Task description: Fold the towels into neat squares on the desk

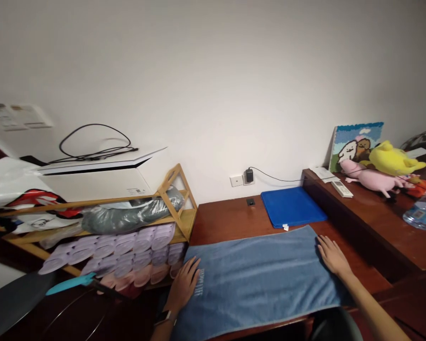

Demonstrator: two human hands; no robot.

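- Fingers of the left hand [183, 285] are laid flat and spread on the left end of the blue towel [259, 279]; nothing is gripped.
- Fingers of the right hand [332, 257] are likewise held open, pressed palm-down on the towel's right end, in the lower right of the frame.
- Head view: the towel is spread on the brown surface [227, 220] in the lower middle of the frame, with its near edge at the surface's front edge.
- Its long axis is seen to run left to right, rising slightly toward the right; the short lettered end lies under the left hand.
- Smoothing is judged best done with both palms kept flat and drawn outward along the long axis, so that wrinkles are pushed to the ends.
- A blue mat [291, 206] is seen just behind the towel, and a wooden rack [177, 199] at the left.
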